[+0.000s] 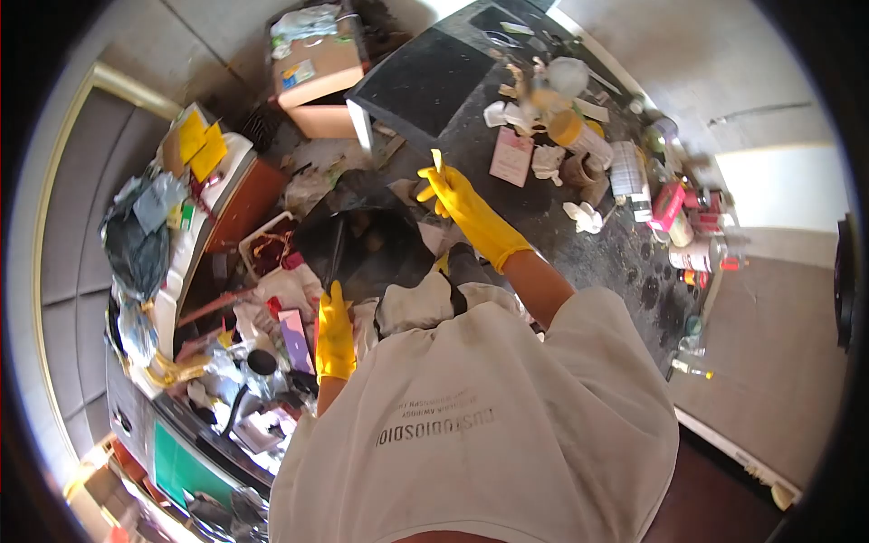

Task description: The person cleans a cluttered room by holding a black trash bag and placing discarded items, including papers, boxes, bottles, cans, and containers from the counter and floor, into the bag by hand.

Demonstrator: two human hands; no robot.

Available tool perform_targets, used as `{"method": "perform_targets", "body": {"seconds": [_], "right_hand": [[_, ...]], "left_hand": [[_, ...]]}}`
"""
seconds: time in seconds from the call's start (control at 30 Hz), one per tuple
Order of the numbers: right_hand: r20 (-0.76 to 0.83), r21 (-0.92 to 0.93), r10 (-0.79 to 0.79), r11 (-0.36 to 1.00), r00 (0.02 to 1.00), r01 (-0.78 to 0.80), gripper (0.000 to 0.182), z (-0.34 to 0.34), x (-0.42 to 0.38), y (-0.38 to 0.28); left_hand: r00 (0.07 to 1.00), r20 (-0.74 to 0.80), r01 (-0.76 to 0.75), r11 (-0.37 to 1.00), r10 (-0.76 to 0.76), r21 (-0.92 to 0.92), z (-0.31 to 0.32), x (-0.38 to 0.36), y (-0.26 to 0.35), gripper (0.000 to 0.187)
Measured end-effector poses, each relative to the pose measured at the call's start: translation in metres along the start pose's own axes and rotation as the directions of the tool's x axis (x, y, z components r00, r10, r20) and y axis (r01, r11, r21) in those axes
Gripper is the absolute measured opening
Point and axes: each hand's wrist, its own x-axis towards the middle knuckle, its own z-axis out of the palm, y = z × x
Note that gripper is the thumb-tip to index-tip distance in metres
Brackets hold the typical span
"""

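Both my hands wear yellow rubber gloves. My left hand (335, 337) grips the near rim of a black garbage bag (387, 237), which gapes open with its dark inside facing up. My right hand (453, 195) is raised at the edge of the dark table, up and to the right of the bag's mouth. A small pale-yellow piece (436, 158) sticks up from its fingertips; its kind is too small to make out. On the table beyond that hand lie a pink printed card (511, 156) and crumpled white paper (548, 163).
Bottles, a pink box (666, 201) and a ribbed container (625, 169) crowd the table's right side. Mixed litter covers the floor at left, with a purple box (295, 340) in it. A cardboard box (319, 72) stands at the back. Left, a cabinet (244, 204) carries yellow envelopes (206, 149).
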Motion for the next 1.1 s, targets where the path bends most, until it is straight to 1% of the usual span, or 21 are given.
{"method": "perform_targets", "body": {"seconds": [0.03, 0.07, 0.13, 0.2, 0.23, 0.3, 0.33, 0.4, 0.5, 0.53, 0.63, 0.67, 0.73, 0.77, 0.87, 0.93, 1.07, 1.1], "right_hand": [[-0.044, -0.021, 0.018, 1.0, 0.999, -0.019, 0.038, -0.011, -0.01, 0.0], [-0.075, 0.003, 0.023, 1.0, 0.997, -0.023, 0.038, -0.025, -0.015, 0.008], [-0.129, 0.053, 0.037, 0.998, 0.991, -0.031, 0.039, -0.058, -0.025, 0.037], [-0.276, 0.052, 0.029, 0.999, 0.961, -0.015, 0.041, -0.084, -0.046, 0.056], [-0.325, 0.032, 0.065, 0.998, 0.944, -0.058, 0.041, -0.099, -0.054, 0.062], [-0.421, 0.001, 0.138, 0.988, 0.897, -0.152, 0.041, -0.127, -0.072, 0.075], [-0.45, 0.065, 0.197, 0.98, 0.871, -0.189, 0.04, -0.14, -0.078, 0.085], [-0.491, 0.197, 0.322, 0.946, 0.81, -0.257, 0.038, -0.16, -0.091, 0.103], [-0.605, 0.225, 0.313, 0.949, 0.732, -0.22, 0.037, -0.172, -0.109, 0.119], [-0.625, 0.202, 0.273, 0.961, 0.731, -0.186, 0.036, -0.175, -0.118, 0.122], [-0.687, 0.034, 0.162, 0.981, 0.709, -0.191, 0.034, -0.185, -0.126, 0.128], [-0.718, 0.014, 0.145, 0.981, 0.681, -0.195, 0.033, -0.185, -0.131, 0.13], [-0.716, 0.132, 0.219, 0.975, 0.663, -0.179, 0.036, -0.185, -0.137, 0.135], [-0.711, 0.19, 0.254, 0.967, 0.655, -0.169, 0.037, -0.185, -0.139, 0.138], [-0.675, 0.272, 0.277, 0.955, 0.683, -0.119, 0.042, -0.178, -0.147, 0.13], [-0.656, 0.286, 0.314, 0.945, 0.686, -0.16, 0.047, -0.174, -0.151, 0.124], [-0.626, 0.267, 0.367, 0.93, 0.688, -0.253, 0.063, -0.164, -0.156, 0.099], [-0.624, 0.251, 0.344, 0.939, 0.702, -0.237, 0.066, -0.168, -0.155, 0.108]], "left_hand": [[0.997, 0.044, -0.06, 0.998, 0.06, -0.022, -0.001, 0.007, -0.017, 0.043], [0.992, 0.075, -0.103, 0.994, 0.106, -0.045, -0.004, 0.013, -0.032, 0.043], [0.981, 0.121, -0.14, 0.985, 0.151, -0.098, -0.012, 0.03, -0.063, 0.043], [0.989, 0.115, -0.084, 0.994, 0.092, -0.071, -0.023, 0.048, -0.089, 0.044], [0.992, 0.11, -0.054, 0.997, 0.059, -0.048, -0.027, 0.058, -0.098, 0.044], [0.997, 0.055, 0.053, 0.993, -0.058, 0.103, -0.026, 0.062, -0.09, 0.042], [0.994, 0.035, 0.1, 0.983, -0.106, 0.151, -0.024, 0.061, -0.086, 0.042], [0.99, 0.034, 0.132, 0.989, -0.135, 0.073, -0.02, 0.063, -0.082, 0.043], [0.988, 0.051, 0.148, 0.985, -0.144, -0.086, -0.016, 0.068, -0.077, 0.044], [0.988, 0.057, 0.153, 0.98, -0.147, -0.131, -0.015, 0.07, -0.077, 0.045], [0.988, 0.076, 0.15, 0.964, -0.136, -0.221, -0.012, 0.076, -0.073, 0.046], [0.988, 0.085, 0.149, 0.958, -0.132, -0.244, -0.01, 0.079, -0.072, 0.047], [0.988, 0.098, 0.138, 0.952, -0.115, -0.272, -0.007, 0.083, -0.07, 0.048], [0.987, 0.114, 0.137, 0.96, -0.112, -0.245, -0.009, 0.085, -0.07, 0.048], [0.985, 0.152, 0.11, 0.968, -0.077, -0.226, -0.006, 0.085, -0.062, 0.051], [0.977, 0.152, 0.165, 0.983, -0.152, -0.08, 0.013, 0.054, -0.01, 0.047], [0.971, 0.128, 0.208, 0.977, -0.201, -0.046, 0.004, 0.067, -0.03, 0.049], [0.972, 0.116, 0.211, 0.976, -0.203, -0.057, 0.0, 0.074, -0.042, 0.049]]}}
